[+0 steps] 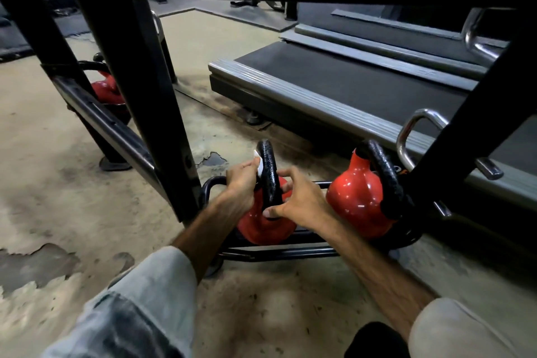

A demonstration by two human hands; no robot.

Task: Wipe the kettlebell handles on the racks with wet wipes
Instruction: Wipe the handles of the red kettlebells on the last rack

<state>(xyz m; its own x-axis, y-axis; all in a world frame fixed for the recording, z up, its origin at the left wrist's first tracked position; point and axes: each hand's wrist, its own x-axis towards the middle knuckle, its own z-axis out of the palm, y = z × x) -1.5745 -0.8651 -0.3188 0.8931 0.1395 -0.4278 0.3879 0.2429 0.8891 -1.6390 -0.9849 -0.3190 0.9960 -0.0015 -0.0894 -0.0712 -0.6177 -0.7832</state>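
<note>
A red kettlebell [263,227] with a black textured handle [268,171] sits on the lowest rail of the black rack [279,254]. My left hand [242,183] presses a white wet wipe [259,164] against the left side of that handle, fingers curled round the wipe. My right hand [296,197] grips the base of the handle from the right, thumb at the front and fingers behind. A second red kettlebell [357,200] with a black handle stands just to the right on the same rail.
A third red kettlebell [107,90] sits far left behind the rack's slanted black frame [151,102]. A treadmill deck [348,87] lies behind the rack. Chrome handles [418,125] hang at the right. The floor [72,197] is worn and patchy.
</note>
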